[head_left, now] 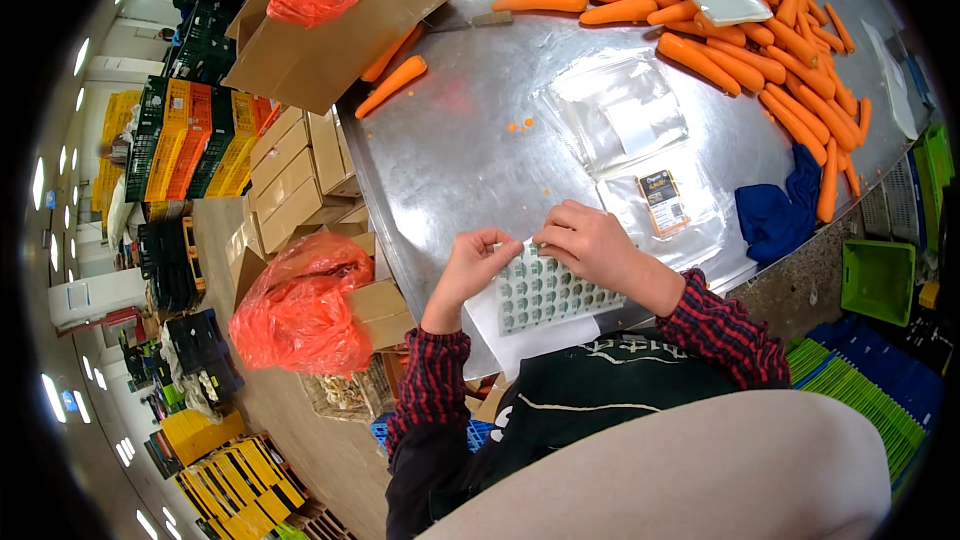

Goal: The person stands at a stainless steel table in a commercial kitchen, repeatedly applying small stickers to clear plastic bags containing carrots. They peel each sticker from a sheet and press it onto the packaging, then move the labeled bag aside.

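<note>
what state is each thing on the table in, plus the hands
sticker sheet: spread out, rows of stickers on it
left hand: fingers pinched at the sheet's upper left corner
right hand: fingers bent at the sheet's upper edge
carrots: whole, loose, most heaped
clear bags: lying flat
black-and-orange label: lying flat, face up
blue cloth item: crumpled

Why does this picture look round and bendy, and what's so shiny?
In the head view, a fisheye lens bends things near the rim and leaves black corners; also in the head view, white glare shines off the clear bags and metal table.
</note>
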The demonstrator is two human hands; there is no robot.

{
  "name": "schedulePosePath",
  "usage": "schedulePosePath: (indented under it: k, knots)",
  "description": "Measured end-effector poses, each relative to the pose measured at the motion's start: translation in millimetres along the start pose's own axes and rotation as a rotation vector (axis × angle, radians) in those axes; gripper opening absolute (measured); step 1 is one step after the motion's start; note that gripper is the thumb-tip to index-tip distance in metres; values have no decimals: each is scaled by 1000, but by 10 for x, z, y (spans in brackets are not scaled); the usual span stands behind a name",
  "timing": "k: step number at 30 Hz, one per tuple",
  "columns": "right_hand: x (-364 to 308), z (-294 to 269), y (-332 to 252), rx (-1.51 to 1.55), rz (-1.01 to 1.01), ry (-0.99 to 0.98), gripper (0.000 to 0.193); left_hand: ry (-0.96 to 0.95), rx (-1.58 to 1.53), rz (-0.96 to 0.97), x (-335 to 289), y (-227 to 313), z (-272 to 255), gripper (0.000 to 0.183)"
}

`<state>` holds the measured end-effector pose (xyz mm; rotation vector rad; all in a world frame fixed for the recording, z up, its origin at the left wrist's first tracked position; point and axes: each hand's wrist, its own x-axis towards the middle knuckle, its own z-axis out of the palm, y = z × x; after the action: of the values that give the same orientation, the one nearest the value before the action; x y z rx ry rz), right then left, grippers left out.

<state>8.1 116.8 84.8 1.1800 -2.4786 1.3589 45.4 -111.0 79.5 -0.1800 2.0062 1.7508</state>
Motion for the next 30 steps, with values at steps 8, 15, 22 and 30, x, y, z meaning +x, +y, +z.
schedulePosePath:
  k: [8, 15, 22, 30]
  knots:
    - [-55, 96, -57, -260, -152, 166, 16, 1, -227, -78, 117, -150, -22, 16]
    - [-425, -237, 175, 394, 592, 270, 5, 210, 34, -224, 32, -730, -401, 25]
    - [-1445, -735, 1341, 157, 1002, 470, 17, 461, 462, 255, 384, -681, 115, 36]
    - [-1306, -380, 1490, -176, 1067, 353, 24, -89, 690, 532, 1164, -346, 1720, 26]
